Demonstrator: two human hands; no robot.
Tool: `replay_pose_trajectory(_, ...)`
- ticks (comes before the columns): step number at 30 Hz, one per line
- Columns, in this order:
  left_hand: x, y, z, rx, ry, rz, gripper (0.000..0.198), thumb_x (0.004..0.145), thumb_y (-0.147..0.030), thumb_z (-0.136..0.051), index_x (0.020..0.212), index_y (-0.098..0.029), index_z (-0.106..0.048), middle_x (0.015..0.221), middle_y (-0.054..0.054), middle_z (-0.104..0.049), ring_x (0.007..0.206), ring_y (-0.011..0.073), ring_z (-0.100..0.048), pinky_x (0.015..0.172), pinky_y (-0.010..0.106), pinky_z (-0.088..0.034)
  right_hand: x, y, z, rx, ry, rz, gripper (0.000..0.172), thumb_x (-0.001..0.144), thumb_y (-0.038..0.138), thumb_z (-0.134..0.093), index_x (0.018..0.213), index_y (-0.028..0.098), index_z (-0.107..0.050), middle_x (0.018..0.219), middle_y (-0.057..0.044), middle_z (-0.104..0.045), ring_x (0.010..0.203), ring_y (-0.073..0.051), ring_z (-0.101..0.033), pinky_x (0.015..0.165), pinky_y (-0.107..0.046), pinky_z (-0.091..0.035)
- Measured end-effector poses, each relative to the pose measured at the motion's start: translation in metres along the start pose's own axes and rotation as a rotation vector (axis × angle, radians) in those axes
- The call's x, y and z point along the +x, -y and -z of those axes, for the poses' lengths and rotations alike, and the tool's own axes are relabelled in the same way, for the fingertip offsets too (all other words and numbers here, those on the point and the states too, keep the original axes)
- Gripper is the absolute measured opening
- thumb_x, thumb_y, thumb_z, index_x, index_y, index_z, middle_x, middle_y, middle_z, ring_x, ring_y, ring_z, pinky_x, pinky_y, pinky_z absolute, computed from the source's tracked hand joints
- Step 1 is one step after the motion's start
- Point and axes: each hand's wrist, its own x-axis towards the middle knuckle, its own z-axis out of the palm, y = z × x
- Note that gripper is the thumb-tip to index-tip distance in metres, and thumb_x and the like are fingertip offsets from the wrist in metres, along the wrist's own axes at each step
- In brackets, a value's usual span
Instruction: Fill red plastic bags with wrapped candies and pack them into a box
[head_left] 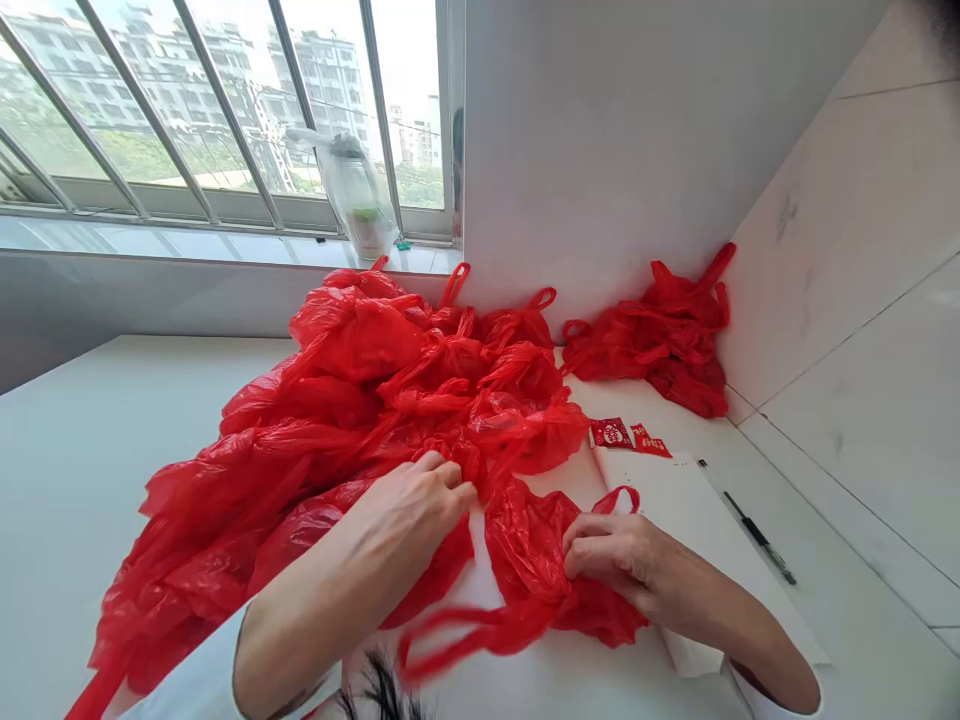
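A large heap of crumpled red plastic bags [360, 340] covers the middle of the white table. My left hand [431, 500] rests at the heap's near right side, its fingers bent together on thin red plastic; the fingertips are partly hidden. A separate red plastic bag [525, 545] lies just to the right, with one handle loop stretched toward me and another standing up behind my other hand. Gathered folds of this bag are pinched in the fingers of my right hand [619, 560].
Another pile of red bags [652, 335] lies in the corner against the tiled wall. White paper [697, 520], a black pen [759, 537] and small red wrappers [611, 433] are at the right. A plastic-covered container [360, 195] stands on the sill by the barred window.
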Motion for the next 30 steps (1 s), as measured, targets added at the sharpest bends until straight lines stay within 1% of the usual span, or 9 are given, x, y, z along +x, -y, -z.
replay_pose_trajectory(3,0.016,-0.01,-0.006,-0.066,0.078,-0.124,0.023,0.093,-0.008,-0.042,0.089,-0.022,-0.061,0.096,0.002,-0.06,0.092,0.0182,-0.053,0.082,0.033,-0.041,-0.001,-0.002,-0.005,-0.064,-0.177,0.125,0.039,0.085,-0.004,-0.036,0.087,0.023,-0.064,0.095,-0.002,-0.065,0.082,-0.012,-0.06,0.071,-0.023,-0.048)
replay_pose_trajectory(5,0.023,-0.017,-0.017,-0.202,0.145,-0.255,0.011,0.091,-0.018,-0.055,0.1,-0.022,-0.059,0.103,0.002,-0.06,0.097,0.0179,-0.053,0.083,0.03,-0.042,0.0,-0.005,-0.012,-0.096,-0.341,0.198,0.038,0.086,-0.001,-0.037,0.092,0.024,-0.065,0.096,-0.004,-0.066,0.083,-0.013,-0.061,0.071,-0.023,-0.049)
replay_pose_trajectory(6,0.025,-0.02,-0.024,-0.265,0.161,-0.279,0.018,0.087,-0.023,-0.062,0.105,-0.022,-0.057,0.104,0.002,-0.059,0.097,0.0178,-0.054,0.081,0.029,-0.043,0.001,-0.006,-0.015,-0.1,-0.413,0.216,0.037,0.087,0.001,-0.038,0.095,0.025,-0.065,0.096,-0.004,-0.067,0.083,-0.013,-0.062,0.071,-0.023,-0.05)
replay_pose_trajectory(8,0.025,-0.026,-0.038,-0.321,0.142,-0.221,0.031,0.082,-0.028,-0.07,0.107,-0.021,-0.053,0.099,0.001,-0.059,0.088,0.0167,-0.056,0.076,0.028,-0.044,0.003,-0.009,-0.021,-0.088,-0.523,0.217,0.035,0.087,0.003,-0.042,0.098,0.026,-0.065,0.096,-0.003,-0.068,0.081,-0.013,-0.064,0.069,-0.023,-0.051)
replay_pose_trajectory(10,0.023,-0.029,-0.048,-0.303,0.106,-0.135,0.029,0.081,-0.025,-0.069,0.103,-0.02,-0.051,0.09,-0.001,-0.059,0.076,0.0144,-0.055,0.067,0.026,-0.042,0.004,-0.011,-0.025,-0.077,-0.574,0.201,0.032,0.086,0.003,-0.046,0.097,0.026,-0.065,0.093,-0.002,-0.068,0.079,-0.013,-0.064,0.067,-0.023,-0.051)
replay_pose_trajectory(14,0.018,-0.02,-0.051,-0.307,0.031,-0.122,0.011,0.084,-0.012,-0.058,0.092,-0.019,-0.054,0.084,-0.002,-0.06,0.069,0.011,-0.052,0.063,0.022,-0.038,0.002,-0.011,-0.024,-0.124,-0.566,0.191,0.033,0.087,0.003,-0.047,0.103,0.028,-0.064,0.092,-0.002,-0.068,0.08,-0.013,-0.064,0.065,-0.023,-0.051)
replay_pose_trajectory(19,0.016,-0.002,-0.033,-0.346,-0.103,-0.045,0.007,0.085,-0.013,-0.059,0.081,-0.019,-0.059,0.078,-0.004,-0.058,0.066,0.0088,-0.05,0.064,0.02,-0.038,-0.006,-0.017,-0.013,-0.216,-0.521,0.172,0.035,0.091,0.004,-0.041,0.108,0.028,-0.061,0.095,-0.004,-0.067,0.086,-0.015,-0.064,0.07,-0.026,-0.052)
replay_pose_trajectory(24,0.019,0.001,-0.015,-0.337,-0.061,-0.017,0.009,0.081,-0.013,-0.059,0.074,-0.018,-0.057,0.073,-0.004,-0.057,0.065,0.0094,-0.049,0.062,0.021,-0.036,-0.013,-0.028,-0.002,-0.157,-0.487,0.1,0.029,0.094,0.01,-0.04,0.106,0.027,-0.061,0.099,-0.004,-0.066,0.094,-0.017,-0.064,0.074,-0.027,-0.053)
replay_pose_trajectory(30,0.007,0.021,0.002,-0.177,0.024,0.031,0.016,0.08,-0.012,-0.056,0.069,-0.019,-0.048,0.067,-0.007,-0.052,0.062,0.0099,-0.044,0.059,0.023,-0.031,-0.025,-0.045,0.02,0.01,-0.331,-0.12,0.019,0.095,0.027,-0.046,0.088,0.024,-0.062,0.084,-0.002,-0.065,0.079,-0.016,-0.062,0.069,-0.028,-0.051)
